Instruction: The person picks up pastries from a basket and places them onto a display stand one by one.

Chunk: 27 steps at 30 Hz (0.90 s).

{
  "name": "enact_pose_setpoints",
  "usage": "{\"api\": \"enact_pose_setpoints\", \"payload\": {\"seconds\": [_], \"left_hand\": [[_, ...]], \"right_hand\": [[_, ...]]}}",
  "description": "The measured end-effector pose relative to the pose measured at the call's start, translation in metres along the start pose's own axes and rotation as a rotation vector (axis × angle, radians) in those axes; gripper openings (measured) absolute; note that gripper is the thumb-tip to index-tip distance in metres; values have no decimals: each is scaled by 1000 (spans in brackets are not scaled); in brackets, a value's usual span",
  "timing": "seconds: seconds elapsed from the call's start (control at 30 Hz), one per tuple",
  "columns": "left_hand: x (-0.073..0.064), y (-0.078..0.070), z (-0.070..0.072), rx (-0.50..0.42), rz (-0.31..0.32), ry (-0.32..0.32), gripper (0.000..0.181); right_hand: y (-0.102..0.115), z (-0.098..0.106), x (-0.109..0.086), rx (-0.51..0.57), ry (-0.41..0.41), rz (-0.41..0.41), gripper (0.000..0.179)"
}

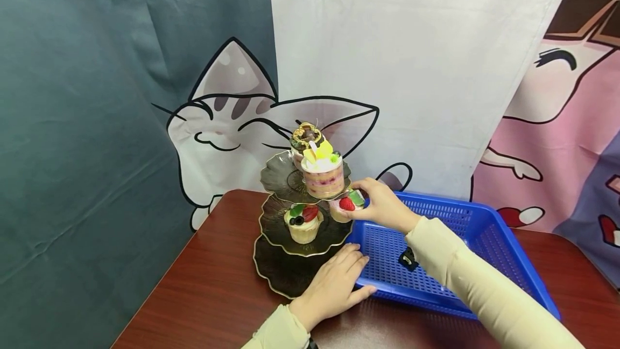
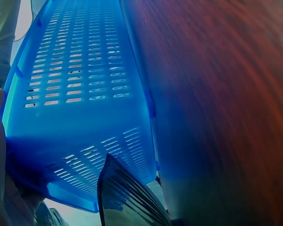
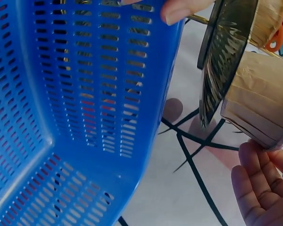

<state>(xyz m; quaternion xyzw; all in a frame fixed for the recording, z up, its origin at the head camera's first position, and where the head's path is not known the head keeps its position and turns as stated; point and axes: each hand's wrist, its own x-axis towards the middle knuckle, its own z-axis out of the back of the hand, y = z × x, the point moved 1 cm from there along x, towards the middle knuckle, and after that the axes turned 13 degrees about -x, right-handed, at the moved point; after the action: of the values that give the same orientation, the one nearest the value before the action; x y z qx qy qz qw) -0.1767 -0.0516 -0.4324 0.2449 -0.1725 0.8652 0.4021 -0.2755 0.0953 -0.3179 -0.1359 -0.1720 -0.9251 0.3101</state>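
My right hand (image 1: 385, 206) pinches a cupcake (image 1: 340, 211) with a strawberry and a green piece on top, at the right side of the stand's middle tier (image 1: 271, 225). In the right wrist view its pleated wrapper (image 3: 259, 94) is by the tier plate, with my fingers at the cake's edge. My left hand (image 1: 334, 284) rests with fairly straight fingers over the near left corner of a blue basket (image 1: 411, 291). On the same tier sits another cupcake (image 1: 303, 228) with berries and a leaf.
A layered dessert cup (image 1: 324, 179) and a chocolate-topped dessert (image 1: 307, 136) stand on the top tier (image 1: 278, 176). Beneath is the bottom tier (image 1: 276, 268). A small black piece (image 1: 408, 259) lies in the basket. Behind the wooden table (image 1: 203, 273) hangs a printed curtain (image 1: 411, 69).
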Motion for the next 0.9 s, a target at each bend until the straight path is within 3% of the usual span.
{"api": "enact_pose_setpoints", "payload": {"seconds": [0.4,0.9], "left_hand": [[0,1,0,-6,-3,2,52],[1,1,-1,-6,4,7,52]], "right_hand": [[6,-8,10,2,12,7,45],[7,-18,16,85,57,-6,55]]}}
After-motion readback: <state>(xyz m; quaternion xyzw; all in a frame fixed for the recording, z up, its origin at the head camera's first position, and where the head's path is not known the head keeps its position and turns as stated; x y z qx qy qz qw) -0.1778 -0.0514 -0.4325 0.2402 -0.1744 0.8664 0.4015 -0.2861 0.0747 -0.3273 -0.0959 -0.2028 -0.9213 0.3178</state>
